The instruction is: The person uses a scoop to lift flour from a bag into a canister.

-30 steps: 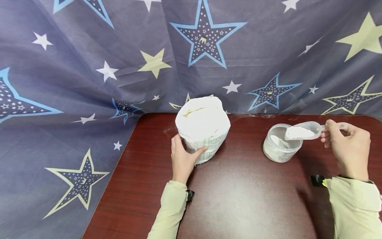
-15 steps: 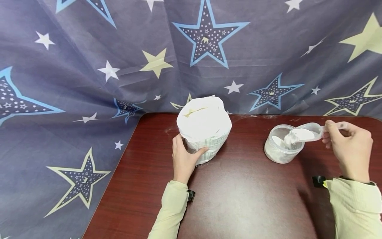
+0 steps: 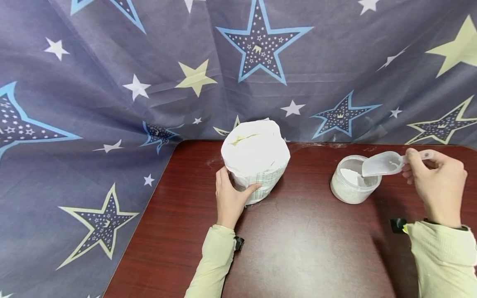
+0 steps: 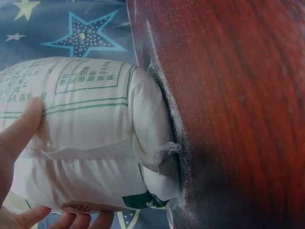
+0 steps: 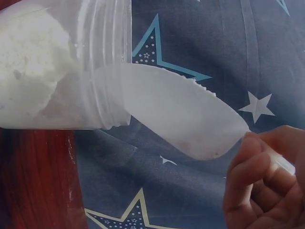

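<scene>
At the middle of the table stands an open white woven bag (image 3: 257, 165) with green print, holding flour-like white powder. My left hand (image 3: 232, 198) grips its near left side, thumb across the front and fingers round the other side. Farther right, a clear plastic jar (image 3: 350, 192) stands upright, partly filled with white powder. My right hand (image 3: 441, 180) pinches the handle of a translucent scoop (image 3: 381, 163) between thumb and fingers. The scoop tilts down, its tip just inside the jar's mouth. In the right wrist view, only traces of powder cling to the scoop's rim (image 5: 205, 88).
A dark red wooden table (image 3: 298, 248) carries both containers. Spilt powder (image 4: 178, 129) lies along the bag's base in the left wrist view. Behind the table hangs a grey-blue cloth (image 3: 149, 49) with stars.
White powder has slid out of the scoop into the jar as the scoop tilted. The powder in the jar stands higher. My left hand keeps its place on the bag.
</scene>
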A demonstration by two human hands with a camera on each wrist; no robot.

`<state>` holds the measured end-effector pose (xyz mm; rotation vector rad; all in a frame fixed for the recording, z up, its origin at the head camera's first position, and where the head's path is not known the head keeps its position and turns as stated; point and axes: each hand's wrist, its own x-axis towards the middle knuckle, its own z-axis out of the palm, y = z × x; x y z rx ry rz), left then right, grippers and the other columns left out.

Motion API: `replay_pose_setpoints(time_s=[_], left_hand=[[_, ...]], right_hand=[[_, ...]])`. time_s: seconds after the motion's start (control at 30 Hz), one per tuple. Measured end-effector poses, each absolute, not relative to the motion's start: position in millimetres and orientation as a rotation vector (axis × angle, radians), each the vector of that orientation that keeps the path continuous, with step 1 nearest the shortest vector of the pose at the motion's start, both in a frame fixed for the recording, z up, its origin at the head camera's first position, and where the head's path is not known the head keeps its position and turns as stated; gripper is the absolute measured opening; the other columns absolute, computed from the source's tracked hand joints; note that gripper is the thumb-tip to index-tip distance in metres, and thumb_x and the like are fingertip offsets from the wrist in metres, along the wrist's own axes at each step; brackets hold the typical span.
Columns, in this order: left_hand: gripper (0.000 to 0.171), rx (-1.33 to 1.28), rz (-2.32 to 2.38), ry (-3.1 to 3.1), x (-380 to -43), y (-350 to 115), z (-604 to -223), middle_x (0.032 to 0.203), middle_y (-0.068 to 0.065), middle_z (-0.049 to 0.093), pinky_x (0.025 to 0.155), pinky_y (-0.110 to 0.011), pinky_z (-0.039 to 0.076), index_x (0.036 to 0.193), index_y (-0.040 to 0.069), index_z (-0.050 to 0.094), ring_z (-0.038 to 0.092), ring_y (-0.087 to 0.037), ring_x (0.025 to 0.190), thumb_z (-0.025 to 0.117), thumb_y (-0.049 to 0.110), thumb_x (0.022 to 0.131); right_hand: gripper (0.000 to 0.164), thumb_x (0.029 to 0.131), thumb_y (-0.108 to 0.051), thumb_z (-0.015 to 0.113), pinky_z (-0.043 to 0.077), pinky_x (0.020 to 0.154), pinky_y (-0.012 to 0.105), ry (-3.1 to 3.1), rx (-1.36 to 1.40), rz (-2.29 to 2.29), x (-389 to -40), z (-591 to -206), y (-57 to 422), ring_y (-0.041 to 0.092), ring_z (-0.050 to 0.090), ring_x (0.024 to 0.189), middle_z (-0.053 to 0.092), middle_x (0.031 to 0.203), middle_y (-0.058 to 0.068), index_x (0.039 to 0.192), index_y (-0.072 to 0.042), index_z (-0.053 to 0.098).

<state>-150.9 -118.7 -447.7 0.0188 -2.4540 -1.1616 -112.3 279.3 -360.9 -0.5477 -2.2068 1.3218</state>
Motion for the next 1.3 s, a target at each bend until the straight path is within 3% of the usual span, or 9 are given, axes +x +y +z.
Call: replay_pose_setpoints(time_s=[0.33,0.6,0.87,1.3], left_hand=[[0.094,0.023,-1.159,-2.46,-151.5,-118.4,-446.7,0.126,-0.006,0.05,0.1,-0.045,0.046,0.135,0.011,0.046,0.054,-0.028,0.119,0.09,0.053,0.063],[0.093,0.036,-1.157,-2.467,-150.8,-118.7,-445.1,0.126,-0.006,0.05,0.1,-0.046,0.046,0.135,0.01,0.046,0.054,-0.027,0.119,0.09,0.052,0.064],[0.093,0.032,-1.163,-2.471,-150.9,-117.7,-444.9,0.126,-0.007,0.05,0.1,-0.046,0.046,0.135,0.011,0.046,0.053,-0.028,0.12,0.09,0.052,0.065],[0.093,0.035,-1.145,-2.472,-151.4,-118.4,-444.7,0.125,-0.007,0.05,0.099,-0.045,0.046,0.134,0.01,0.046,0.054,-0.028,0.118,0.089,0.053,0.064]], right_hand=[[0.03,0.095,-0.019,0.062,0.043,0.041,0.013,-2.1,-0.592,1.454,-113.5,-359.4,278.0,0.0,0.055,0.039,0.061,0.051,-0.018,0.066,-0.018,0.068],[0.018,0.091,-0.006,0.069,0.043,0.038,0.018,-1.59,-0.539,1.957,-119.0,-359.0,273.0,0.009,0.057,0.038,0.065,0.054,0.003,0.074,0.0,0.071],[0.017,0.092,-0.011,0.07,0.046,0.04,0.019,-1.587,-0.51,2.048,-124.1,-360.1,264.7,0.009,0.058,0.041,0.066,0.056,0.003,0.077,-0.003,0.071],[0.021,0.093,-0.006,0.066,0.047,0.041,0.019,-1.496,-0.375,2.19,-140.4,-352.8,230.8,0.01,0.06,0.043,0.066,0.057,0.006,0.074,0.001,0.07]])
